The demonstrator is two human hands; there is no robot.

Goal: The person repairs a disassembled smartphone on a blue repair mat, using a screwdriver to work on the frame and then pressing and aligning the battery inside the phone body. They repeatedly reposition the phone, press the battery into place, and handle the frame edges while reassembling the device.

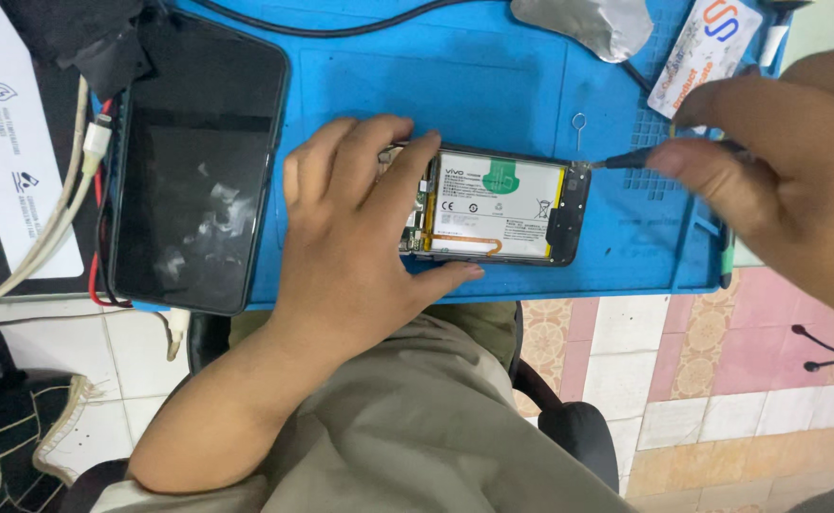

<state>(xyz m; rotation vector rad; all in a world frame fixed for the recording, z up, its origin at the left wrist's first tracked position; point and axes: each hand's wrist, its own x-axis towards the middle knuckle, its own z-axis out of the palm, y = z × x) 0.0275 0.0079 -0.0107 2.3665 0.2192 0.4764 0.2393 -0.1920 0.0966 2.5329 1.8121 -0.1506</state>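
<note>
1. Far left: one bundle of white and red cables (75, 190) runs along the table's edge, touching the side of one dark back cover (198, 161), which lies flat and apart from the phone. Cover off: that step looks done.
2. Both rest on one blue work mat (369, 76) that spreads over the table.
3. Left hand (350, 228): palm down, fingers spread over the left end of the opened phone (493, 204), thumb against its near edge. It presses and steadies; it does not close around anything.
4. The phone lies flat, mid-mat, long side left to right. One white battery (498, 204) sits in the frame, in place. One dark plate (569, 209) covers the right end, in place too. Judgement: disassembly is at an early-middle stage, with the inner parts not yet out.
5. One small pin tool (579, 128) lies on the mat just beyond the phone's right corner.
6. One screwdriver (626, 160), tip at the phone's upper right corner, on or just at the plate; contact too small to confirm.
7. Right hand (778, 180): fingers pinched shut around the screwdriver's handle.
8. Top right: one silver pouch (597, 24), one white card (707, 47).
9. Hands counted: two, one person.
</note>
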